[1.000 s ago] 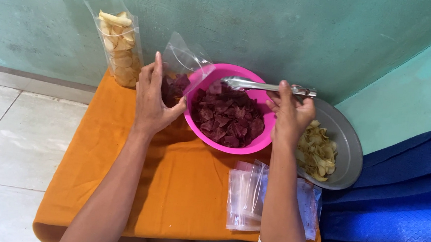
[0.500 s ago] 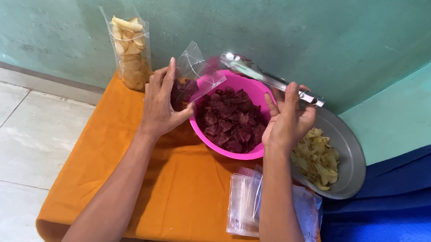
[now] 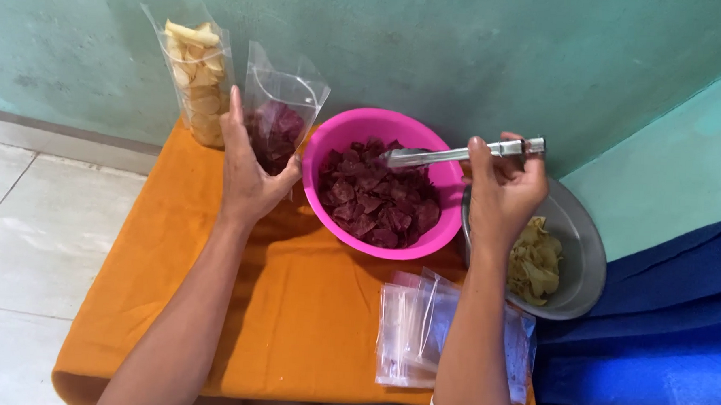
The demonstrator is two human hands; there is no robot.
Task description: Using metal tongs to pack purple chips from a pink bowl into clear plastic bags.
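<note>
Your left hand (image 3: pixel 248 173) wraps around a clear pouch (image 3: pixel 279 114), held upright with its mouth open so the dark red chips inside stay put. Your right hand (image 3: pixel 503 192) is closed on metal tongs (image 3: pixel 460 154), their tips resting over the chips in the pink bowl (image 3: pixel 355 129). At 11 o'clock a filled pouch of pale chips (image 3: pixel 196 70) stands against the wall. Empty clear bags (image 3: pixel 416 326) lie at 5 o'clock on the orange worktop (image 3: pixel 298 321), beside a grey pan (image 3: pixel 577 244).

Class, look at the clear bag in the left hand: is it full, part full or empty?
Part full. The bag in the left hand holds purple chips only in its lower part; the upper part is clear and empty.
</note>
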